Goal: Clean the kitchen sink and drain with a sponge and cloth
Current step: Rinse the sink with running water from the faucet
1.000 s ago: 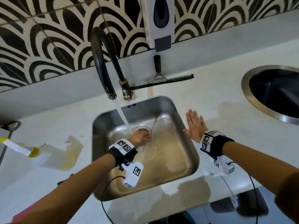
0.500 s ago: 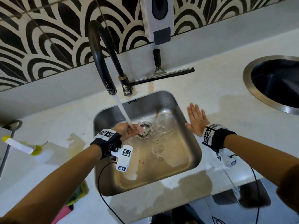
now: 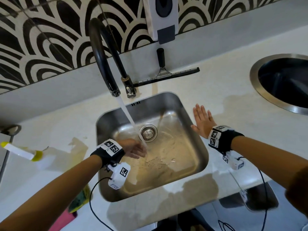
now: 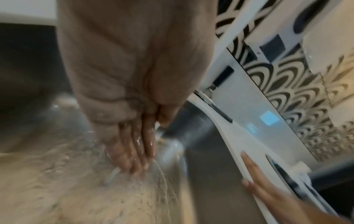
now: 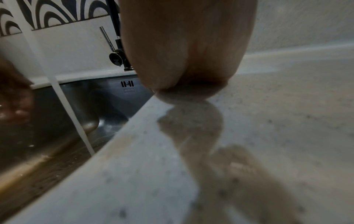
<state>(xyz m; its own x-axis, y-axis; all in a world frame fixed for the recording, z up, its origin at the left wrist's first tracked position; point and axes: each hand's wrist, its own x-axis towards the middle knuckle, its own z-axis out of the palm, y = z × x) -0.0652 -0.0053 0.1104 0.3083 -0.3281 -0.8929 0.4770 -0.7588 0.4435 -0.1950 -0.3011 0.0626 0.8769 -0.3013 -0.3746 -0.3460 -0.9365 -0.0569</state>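
Note:
A steel sink (image 3: 196, 130) is set in the pale counter, with a round drain strainer (image 3: 148, 133) near its back. Water streams (image 3: 131, 121) from the black tap (image 3: 103, 64) onto the basin floor. My left hand (image 3: 135, 149) is down in the sink with straight wet fingers (image 4: 134, 153) rubbing the floor just left of the stream, holding nothing. My right hand (image 3: 202, 120) lies flat on the counter at the sink's right rim, fingers spread. A yellow-green sponge (image 3: 80, 199) and a pink cloth (image 3: 65, 220) show at the lower left, partly hidden by my left arm.
A black squeegee (image 3: 166, 72) lies behind the sink under a wall soap dispenser (image 3: 164, 17). A round steel-rimmed opening (image 3: 255, 80) sits in the counter at the right. A white and yellow bottle (image 3: 20, 151) lies at the left. Wet patches mark the counter.
My left hand has slid from the drain to the left and toward me across the sink floor, uncovering the strainer. The right hand has stayed flat on the counter.

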